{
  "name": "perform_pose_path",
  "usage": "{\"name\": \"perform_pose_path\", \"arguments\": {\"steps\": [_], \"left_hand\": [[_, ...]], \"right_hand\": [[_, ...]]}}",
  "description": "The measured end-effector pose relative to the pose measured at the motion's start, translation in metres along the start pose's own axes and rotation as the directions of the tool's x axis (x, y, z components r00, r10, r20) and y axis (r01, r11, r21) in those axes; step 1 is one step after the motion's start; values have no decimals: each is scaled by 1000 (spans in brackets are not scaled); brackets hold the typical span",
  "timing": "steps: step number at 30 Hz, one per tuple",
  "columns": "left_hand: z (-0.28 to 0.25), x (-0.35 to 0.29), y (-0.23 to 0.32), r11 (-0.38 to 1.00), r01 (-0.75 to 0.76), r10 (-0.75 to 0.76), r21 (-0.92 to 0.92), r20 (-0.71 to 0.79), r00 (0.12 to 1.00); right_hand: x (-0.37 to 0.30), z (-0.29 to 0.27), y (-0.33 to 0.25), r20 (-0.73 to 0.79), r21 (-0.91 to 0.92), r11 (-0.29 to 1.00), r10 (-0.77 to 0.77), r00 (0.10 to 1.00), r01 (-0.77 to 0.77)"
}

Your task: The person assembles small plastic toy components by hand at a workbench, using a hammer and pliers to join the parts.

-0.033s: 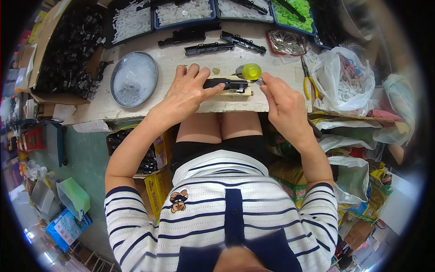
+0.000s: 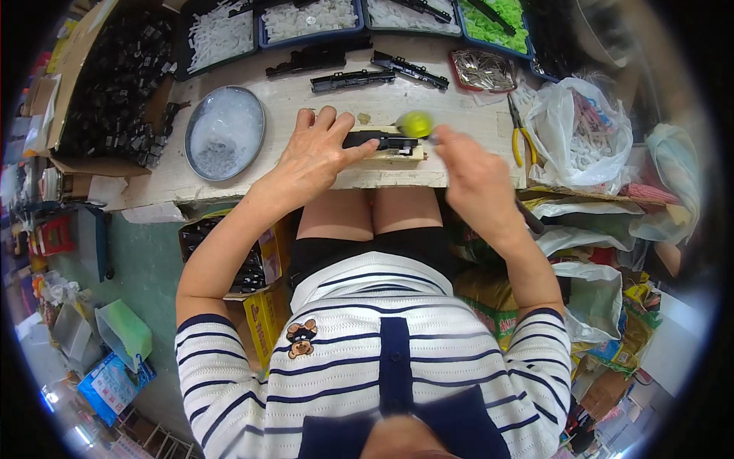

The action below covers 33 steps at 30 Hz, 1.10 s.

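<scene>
My left hand [image 2: 313, 153] holds a long black plastic part [image 2: 396, 142] down on a small cream-coloured block [image 2: 382, 155] near the table's front edge. The thumb lies across the part; the other fingers are bent over its left end, partly hidden. Just right of the block, my right hand [image 2: 480, 174] is closed round the handle of a mallet with a yellow-green head [image 2: 415, 124]. Motion blurs both the mallet head and that hand's fingers. The head is beside the part's right end; whether they touch cannot be told.
Black assemblies [image 2: 353, 80] lie beyond my hands. Trays of white pieces [image 2: 312, 21] and green pieces [image 2: 495, 30] line the back. A round dish [image 2: 189, 136] and a box of black parts [image 2: 115, 92] are left; a metal-pin tray [image 2: 483, 70], pliers [image 2: 521, 138] and plastic bag [image 2: 569, 126] right.
My right hand and the mallet have shifted slightly and now look blurred. My left hand and the black part are in the same place.
</scene>
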<state>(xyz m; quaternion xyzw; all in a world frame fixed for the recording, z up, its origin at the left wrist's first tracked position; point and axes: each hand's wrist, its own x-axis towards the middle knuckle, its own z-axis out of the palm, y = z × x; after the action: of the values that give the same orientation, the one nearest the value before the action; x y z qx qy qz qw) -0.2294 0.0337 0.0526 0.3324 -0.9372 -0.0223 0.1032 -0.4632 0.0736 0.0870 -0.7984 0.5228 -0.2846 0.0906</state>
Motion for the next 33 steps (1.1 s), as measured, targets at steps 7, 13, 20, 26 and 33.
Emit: {"name": "perform_pose_path", "arguments": {"steps": [7, 13, 20, 26, 33], "left_hand": [[-5, 2, 4, 1000, 13, -13, -3, 66, 998], [3, 7, -15, 889, 198, -174, -413, 95, 980], [11, 3, -2, 767, 300, -409, -568, -72, 910], [25, -9, 10, 757, 291, -498, -585, -229, 836], [34, -19, 20, 695, 329, -643, -640, -348, 682]], "right_hand": [[-3, -1, -10, 138, -57, 997, 65, 988, -57], [5, 3, 2, 448, -206, 975, 174, 877, -88], [22, 29, -8, 128, 51, 999, -2, 992, -4], [46, 38, -9, 318, -12, 997, 76, 945, -76], [49, 45, -30, 310, 34, 999, 1, 951, -12]]}}
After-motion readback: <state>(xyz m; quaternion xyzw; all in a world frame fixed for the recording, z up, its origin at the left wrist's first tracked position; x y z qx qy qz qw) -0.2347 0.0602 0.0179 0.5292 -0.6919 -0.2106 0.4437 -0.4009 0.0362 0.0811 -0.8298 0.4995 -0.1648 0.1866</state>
